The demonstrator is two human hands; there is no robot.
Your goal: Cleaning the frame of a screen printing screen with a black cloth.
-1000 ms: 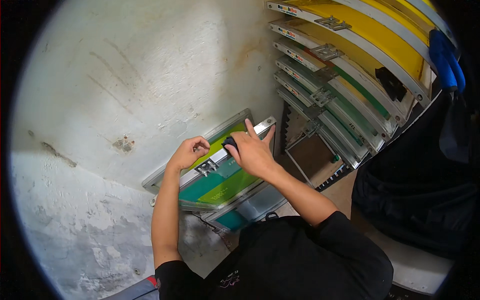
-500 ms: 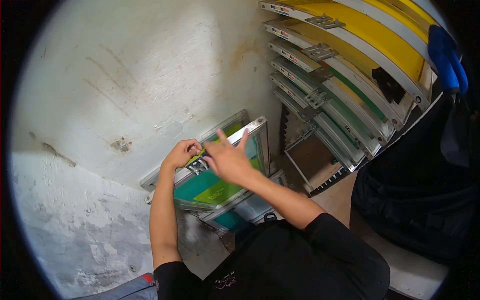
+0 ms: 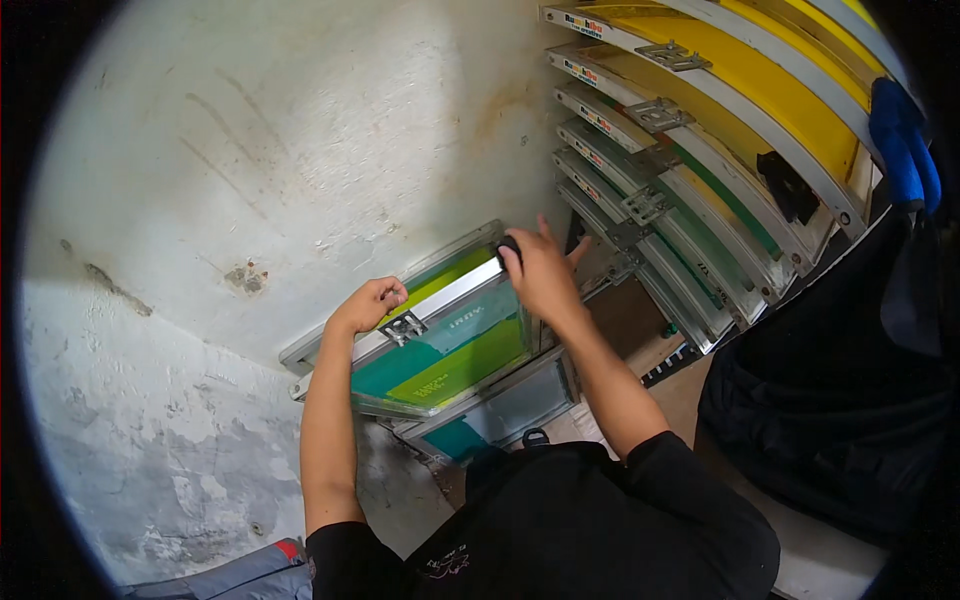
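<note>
1. Since half a second ago, the right hand (image 3: 540,275) has slid from the middle of the frame's top bar out to its 2 o'clock corner, while the left hand (image 3: 368,303) has stayed near the 10 o'clock end.
2. Both hands sit well apart on the aluminium-framed printing screen with green and teal mesh (image 3: 450,355), which leans against the rough white plastered wall (image 3: 250,150) at the front of a small stack of similar frames.
3. Left fingers curl over the top bar, just beside the small metal clamp bracket (image 3: 403,326); the grip looks closed on the bar.
4. Right hand lies spread over the corner, fingers open, covering a small black object (image 3: 508,245); whether it grips it I cannot tell.
5. At 1 o'clock, a rack of yellow and green mesh screens (image 3: 700,130) stands fanned out, apart from both hands.
6. Judged from this, the front screen is held at both ends but remains leaning in its stack, not lifted clear.
</note>
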